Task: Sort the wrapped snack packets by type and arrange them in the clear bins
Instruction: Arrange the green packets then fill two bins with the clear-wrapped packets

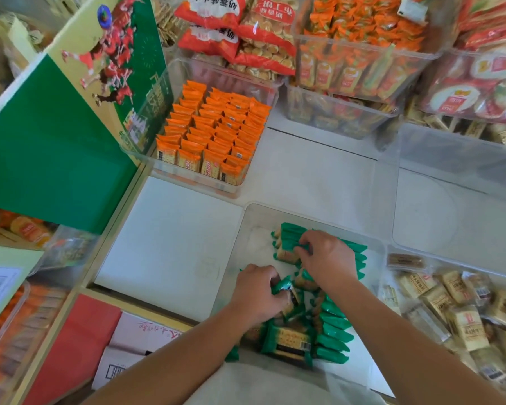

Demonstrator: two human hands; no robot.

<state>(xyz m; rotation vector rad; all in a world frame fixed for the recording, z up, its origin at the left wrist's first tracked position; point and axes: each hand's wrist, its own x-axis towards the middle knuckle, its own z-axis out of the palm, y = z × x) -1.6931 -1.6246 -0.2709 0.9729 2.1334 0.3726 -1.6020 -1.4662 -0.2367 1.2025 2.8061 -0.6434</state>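
Where the right grip (324,255) sits: over the left end of the far row of green packets (348,248), fingers curled down and pinching the top edges there.
Left grip (260,290): closed round one held packet (284,287), just to the left of the right grip and nearer the body.
Held packet: green wrapper, tilted, with its long axis pointing from the left grip toward the right grip's fingertips.
Relation that matters: the row lies just beyond the left grip and runs off to the right of the right grip, packets standing on end. Its left end is directly under the right grip. The left grip carries the packet and is nearest that end. The right grip seems to be steadying the row for it.
Loose green packets (330,331): nearer the body than both grips, beneath the right forearm, some standing, and one flat packet (287,340) lying label up.
Near clear bin (240,229): holds both grips and every green packet.
Orange packets (214,135): well beyond the left grip, in neat upright rows in their own bin.
Second clear bin (450,200): beyond and to the right of the right grip.
Beige packets (450,302): right of the right forearm, jumbled in another bin.
Bench (173,244): white, carrying the bins, showing left of the left grip.
Room: a green carton (56,141) stands far left of the grips. Stacked bins of snacks (362,54) and red biscuit bags (246,39) crowd the far side. The edges are blurred.
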